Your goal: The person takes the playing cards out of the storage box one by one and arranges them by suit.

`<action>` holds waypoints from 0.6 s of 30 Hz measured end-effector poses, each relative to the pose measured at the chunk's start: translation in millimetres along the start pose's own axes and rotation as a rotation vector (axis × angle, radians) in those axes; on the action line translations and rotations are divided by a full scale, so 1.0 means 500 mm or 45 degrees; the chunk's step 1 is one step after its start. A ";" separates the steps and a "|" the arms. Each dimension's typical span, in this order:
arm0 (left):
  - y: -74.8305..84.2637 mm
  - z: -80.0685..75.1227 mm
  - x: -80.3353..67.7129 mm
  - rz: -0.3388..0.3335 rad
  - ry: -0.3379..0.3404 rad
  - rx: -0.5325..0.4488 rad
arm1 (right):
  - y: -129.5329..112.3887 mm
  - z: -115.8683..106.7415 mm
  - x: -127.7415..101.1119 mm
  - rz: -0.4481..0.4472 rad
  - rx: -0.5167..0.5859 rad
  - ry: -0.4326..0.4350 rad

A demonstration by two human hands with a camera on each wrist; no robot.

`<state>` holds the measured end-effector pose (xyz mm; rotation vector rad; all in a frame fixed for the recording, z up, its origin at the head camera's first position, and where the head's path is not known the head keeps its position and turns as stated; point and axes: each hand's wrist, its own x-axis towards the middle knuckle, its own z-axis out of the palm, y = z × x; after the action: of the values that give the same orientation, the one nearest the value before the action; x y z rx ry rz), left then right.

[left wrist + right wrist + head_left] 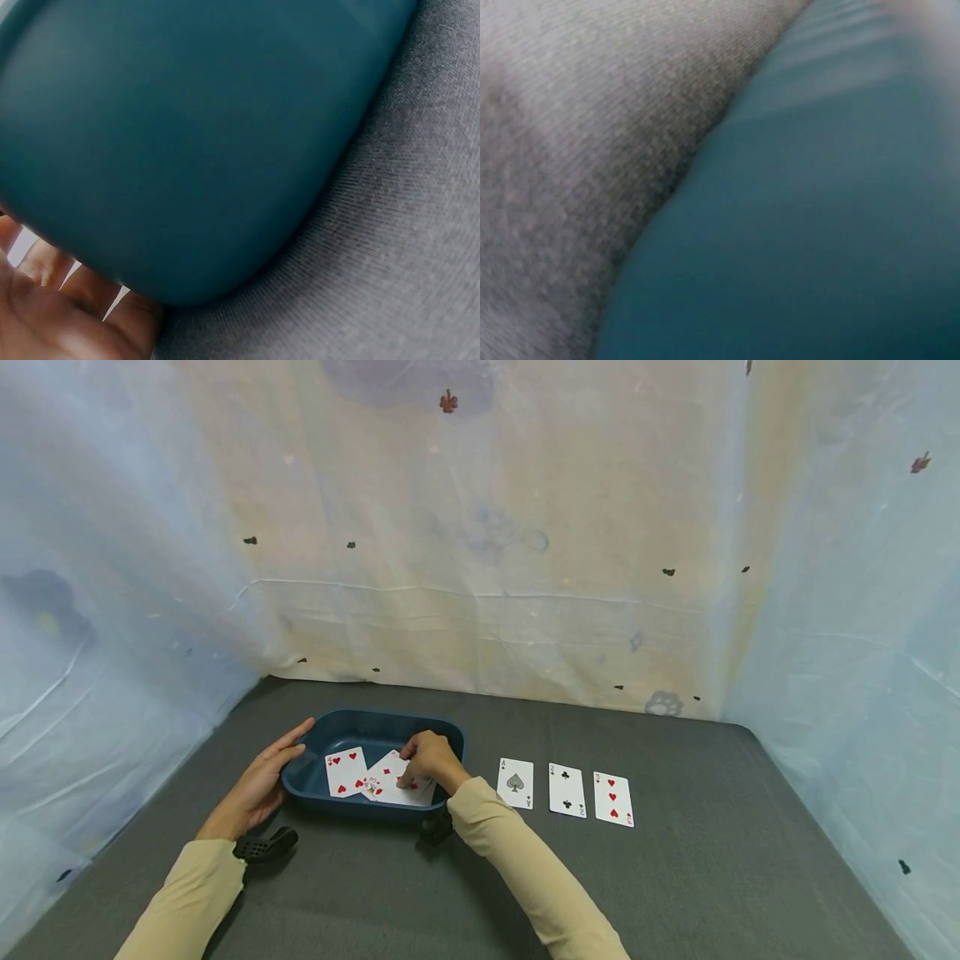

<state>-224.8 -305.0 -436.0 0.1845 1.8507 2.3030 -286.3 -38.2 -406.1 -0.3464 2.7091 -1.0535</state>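
Note:
A dark blue tray (352, 724) sits on the grey cloth and holds several playing cards, among them a four of hearts (345, 772) and a diamonds card (384, 771). My right hand (427, 760) reaches into the tray with curled fingers and pinches a card there. My left hand (264, 777) lies with straight fingers against the tray's left wall (187, 150). The left wrist view shows those fingers (67, 315) under the tray's rounded side. In the right wrist view only the tray wall (817, 225) and the cloth appear.
Three cards lie face up in a row right of the tray: an ace of spades (515, 782), a two of clubs (567, 790), a three of hearts (612, 798). Pale sheets wall in the grey table (712, 860) on three sides.

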 end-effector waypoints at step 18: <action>-0.005 -0.004 0.004 0.015 -0.021 -0.036 | -0.007 -0.006 -0.008 -0.039 0.165 -0.001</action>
<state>-226.9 -305.7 -438.9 0.2105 1.8127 2.3269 -282.7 -37.6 -401.3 -0.3664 2.6263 -1.2298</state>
